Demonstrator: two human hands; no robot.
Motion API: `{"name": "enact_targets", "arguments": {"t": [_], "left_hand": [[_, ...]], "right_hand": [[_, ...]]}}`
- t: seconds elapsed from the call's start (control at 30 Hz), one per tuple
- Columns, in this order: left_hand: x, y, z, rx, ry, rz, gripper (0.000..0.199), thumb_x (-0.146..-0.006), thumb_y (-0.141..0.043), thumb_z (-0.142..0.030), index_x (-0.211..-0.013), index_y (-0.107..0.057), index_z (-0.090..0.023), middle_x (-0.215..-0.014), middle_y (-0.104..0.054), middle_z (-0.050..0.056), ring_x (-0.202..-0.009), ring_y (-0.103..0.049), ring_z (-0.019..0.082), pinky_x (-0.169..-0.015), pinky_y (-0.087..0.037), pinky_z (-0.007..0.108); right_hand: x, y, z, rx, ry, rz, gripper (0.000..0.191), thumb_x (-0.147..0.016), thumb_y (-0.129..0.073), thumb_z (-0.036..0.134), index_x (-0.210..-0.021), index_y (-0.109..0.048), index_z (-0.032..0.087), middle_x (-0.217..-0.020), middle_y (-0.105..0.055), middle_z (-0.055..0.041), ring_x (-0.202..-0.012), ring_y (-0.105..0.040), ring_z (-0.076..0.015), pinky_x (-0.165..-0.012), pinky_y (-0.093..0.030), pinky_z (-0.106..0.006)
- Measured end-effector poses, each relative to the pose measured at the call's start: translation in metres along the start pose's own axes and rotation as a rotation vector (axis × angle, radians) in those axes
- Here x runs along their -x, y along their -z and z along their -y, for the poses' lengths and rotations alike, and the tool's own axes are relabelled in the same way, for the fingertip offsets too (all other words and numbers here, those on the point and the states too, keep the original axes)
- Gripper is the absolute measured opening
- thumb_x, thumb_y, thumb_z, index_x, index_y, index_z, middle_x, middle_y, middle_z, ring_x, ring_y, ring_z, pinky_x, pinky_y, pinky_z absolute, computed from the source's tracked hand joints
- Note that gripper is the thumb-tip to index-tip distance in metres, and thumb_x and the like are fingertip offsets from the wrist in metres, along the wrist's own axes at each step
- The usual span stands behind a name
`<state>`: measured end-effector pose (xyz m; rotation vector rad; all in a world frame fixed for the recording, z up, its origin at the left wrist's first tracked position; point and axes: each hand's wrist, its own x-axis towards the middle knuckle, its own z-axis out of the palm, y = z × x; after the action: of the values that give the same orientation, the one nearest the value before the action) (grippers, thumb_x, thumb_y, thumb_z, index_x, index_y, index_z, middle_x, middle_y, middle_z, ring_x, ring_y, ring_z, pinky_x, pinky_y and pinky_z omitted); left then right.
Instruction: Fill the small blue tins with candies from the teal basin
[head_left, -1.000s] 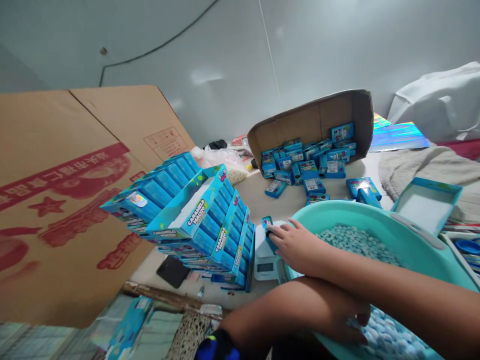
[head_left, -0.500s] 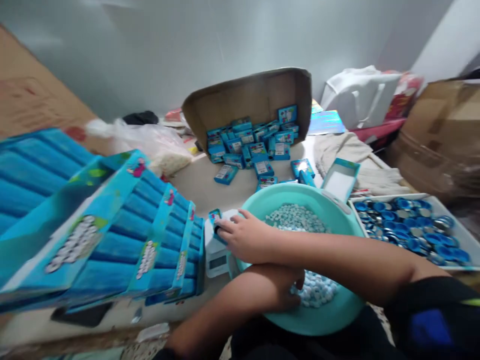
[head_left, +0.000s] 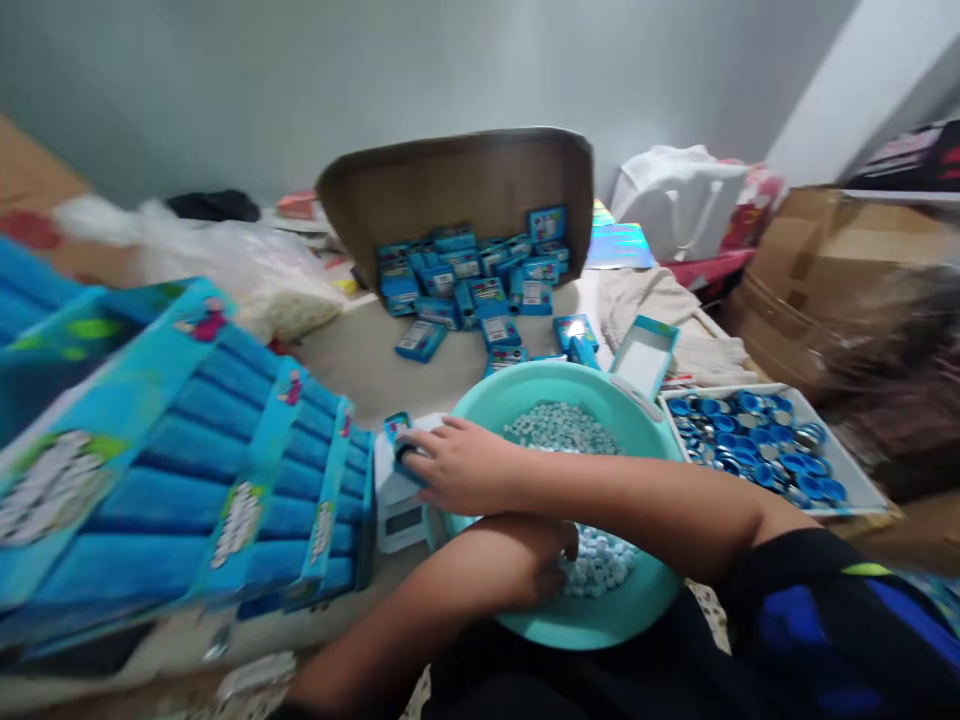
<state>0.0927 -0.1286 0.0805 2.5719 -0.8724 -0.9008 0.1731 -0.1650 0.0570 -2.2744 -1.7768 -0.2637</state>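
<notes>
My arms are crossed over a turquoise basin [head_left: 487, 395] that holds many small pale tablets [head_left: 600, 565]. My right hand [head_left: 461, 465] reaches to the left, its fingers closed round a small blue box [head_left: 397, 428] on a white scale with a display [head_left: 401, 525]. The hand covers most of that box. Underneath the right forearm, my left hand [head_left: 551, 575] is down in the basin at the tablets. Its fingers are curled, and whatever they hold is hidden.
Stacked blue display boxes [head_left: 187, 440] stand close on the left. Behind the basin, a tilted cardboard box [head_left: 465, 180] has small blue boxes in and before it. An open blue box [head_left: 645, 355] leans by the basin rim. A white tray [head_left: 862, 490] of blue-and-silver lids lies right.
The view has swung to the right, so the surroundings appear further left. Both hands keep their places, the right at the small blue box and the left among the tablets.
</notes>
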Motion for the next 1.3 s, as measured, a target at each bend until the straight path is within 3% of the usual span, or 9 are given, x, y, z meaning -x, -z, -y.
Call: {"name": "enact_targets", "arguments": {"t": [0.23, 0.33, 0.47, 0.53, 0.6, 0.77, 1.07, 1.17, 1.3], "left_hand": [[-0.002, -0.005, 0.01, 0.244, -0.312, 0.028, 0.044, -0.086, -0.069, -0.033, -0.125, -0.065, -0.013, -0.126, -0.07, 0.011, -0.114, -0.066, 0.025, -0.095, -0.052, 0.031], [0.016, -0.011, 0.005, 0.347, -0.463, -0.128, 0.028, -0.091, -0.066, -0.032, -0.112, -0.068, -0.014, -0.108, -0.072, 0.007, -0.096, -0.069, 0.016, -0.084, -0.054, 0.024], [0.088, -0.008, -0.015, 0.208, -0.437, -0.99, 0.006, -0.093, -0.066, -0.029, -0.092, -0.067, -0.022, -0.096, -0.07, 0.002, -0.094, -0.067, 0.013, -0.089, -0.054, 0.024], [0.13, 0.0, -0.018, -0.103, -0.086, -1.488, 0.012, -0.089, -0.071, -0.025, -0.1, -0.066, -0.026, -0.103, -0.069, 0.002, -0.103, -0.065, 0.017, -0.096, -0.053, 0.033], [0.166, 0.01, -0.012, -0.431, 0.345, -1.639, 0.033, -0.085, -0.075, -0.027, -0.117, -0.064, -0.027, -0.123, -0.064, 0.007, -0.121, -0.059, 0.025, -0.109, -0.047, 0.045], [0.202, 0.021, 0.023, -0.707, 0.761, -1.632, 0.05, -0.089, -0.07, -0.039, -0.134, -0.057, -0.022, -0.136, -0.06, 0.015, -0.136, -0.049, 0.033, -0.121, -0.03, 0.054], [0.203, 0.018, 0.053, -0.806, 0.724, -1.662, 0.017, -0.094, -0.06, -0.038, -0.094, -0.067, -0.022, -0.085, -0.062, 0.005, -0.094, -0.057, 0.025, -0.11, -0.038, 0.05], [0.2, 0.021, 0.056, -0.832, 0.684, -1.723, 0.014, -0.092, -0.064, -0.035, -0.086, -0.067, -0.023, -0.079, -0.059, 0.004, -0.088, -0.054, 0.024, -0.105, -0.039, 0.049], [0.198, 0.022, 0.054, -0.84, 0.661, -1.794, 0.013, -0.089, -0.067, -0.031, -0.08, -0.065, -0.022, -0.074, -0.056, 0.003, -0.083, -0.051, 0.023, -0.101, -0.04, 0.046]], "right_hand": [[0.001, -0.008, -0.001, -0.225, -0.028, -0.084, 0.034, -0.097, -0.064, 0.042, -0.11, -0.068, 0.011, -0.134, -0.06, -0.019, -0.111, -0.065, -0.0275, -0.104, -0.051, -0.044], [0.005, -0.011, -0.001, -0.324, -0.09, -0.123, 0.022, -0.097, -0.063, 0.033, -0.101, -0.07, 0.013, -0.13, -0.06, -0.0177, -0.103, -0.068, -0.0247, -0.095, -0.055, -0.041], [0.007, -0.014, 0.001, -0.408, -0.182, -0.154, 0.022, -0.1, -0.056, 0.033, -0.1, -0.07, 0.015, -0.135, -0.057, -0.0168, -0.102, -0.068, -0.0225, -0.093, -0.056, -0.039], [0.003, -0.015, 0.0, -0.484, -0.23, -0.183, 0.021, -0.098, -0.056, 0.033, -0.096, -0.069, 0.016, -0.134, -0.058, -0.0161, -0.105, -0.067, -0.0224, -0.094, -0.055, -0.039], [-0.004, -0.016, -0.002, -0.568, -0.292, -0.243, 0.017, -0.094, -0.058, 0.032, -0.089, -0.067, 0.018, -0.127, -0.062, -0.0152, -0.109, -0.066, -0.0232, -0.097, -0.054, -0.039], [-0.015, 0.0, -0.026, -0.688, -0.402, -0.473, 0.014, -0.083, -0.058, 0.033, -0.075, -0.06, 0.022, -0.117, -0.068, -0.0148, -0.112, -0.065, -0.028, -0.1, -0.051, -0.046], [-0.084, 0.112, -0.059, -0.712, -0.39, -1.049, 0.019, -0.077, -0.067, 0.03, -0.071, -0.051, 0.024, -0.11, -0.074, -0.0081, -0.099, -0.068, -0.0248, -0.088, -0.052, -0.042], [-0.138, 0.138, -0.054, -0.824, -0.293, -1.069, 0.024, -0.081, -0.069, 0.034, -0.072, -0.049, 0.024, -0.108, -0.073, -0.0063, -0.097, -0.067, -0.0221, -0.087, -0.054, -0.04], [-0.206, 0.133, -0.039, -1.009, -0.101, -1.01, 0.026, -0.082, -0.069, 0.037, -0.078, -0.046, 0.024, -0.113, -0.07, -0.0059, -0.098, -0.067, -0.02, -0.086, -0.057, -0.038]]}}
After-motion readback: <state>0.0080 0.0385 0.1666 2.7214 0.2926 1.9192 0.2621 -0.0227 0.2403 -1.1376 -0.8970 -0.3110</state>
